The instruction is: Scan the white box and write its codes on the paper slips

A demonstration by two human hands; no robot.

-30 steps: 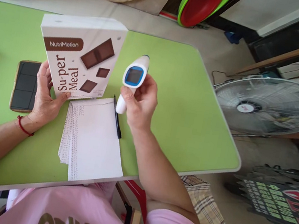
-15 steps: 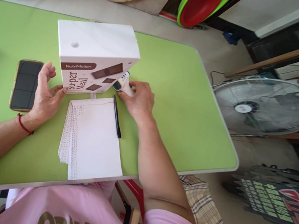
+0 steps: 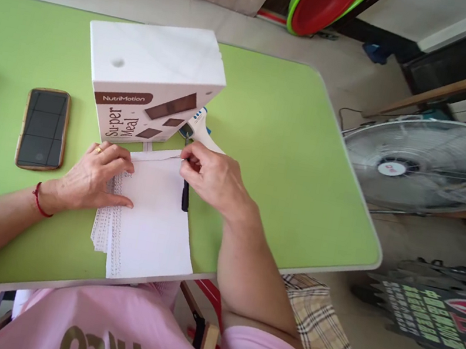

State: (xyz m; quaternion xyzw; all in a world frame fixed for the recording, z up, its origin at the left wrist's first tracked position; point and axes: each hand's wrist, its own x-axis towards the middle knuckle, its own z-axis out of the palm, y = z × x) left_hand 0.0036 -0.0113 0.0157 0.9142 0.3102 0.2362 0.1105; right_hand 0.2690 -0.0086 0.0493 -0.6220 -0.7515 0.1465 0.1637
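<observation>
My left hand [image 3: 96, 178] lies on the left part of the white paper sheets [image 3: 147, 231], fingers stretched and thumb apart. Small handwriting runs down the sheets' left edge. At their upper right, my right hand [image 3: 218, 181] is closed in a pinch on a black pen [image 3: 185, 195], whose two ends show past the fingers. Behind the paper stands a white NutriMotion Super Meal box [image 3: 158, 61]. A white and blue handheld thermometer [image 3: 202, 130] lies beside the box, partly hidden by it and by my right hand.
On the green table [image 3: 278, 194], a phone [image 3: 44, 130] in a brown-edged case lies to the left. A large fan [image 3: 431, 166] stands past the table's right edge. A plaid cloth [image 3: 319, 326] hangs below at the right.
My right hand has left the thermometer and closed on the pen. My left hand has moved off the box's lower corner onto the paper.
</observation>
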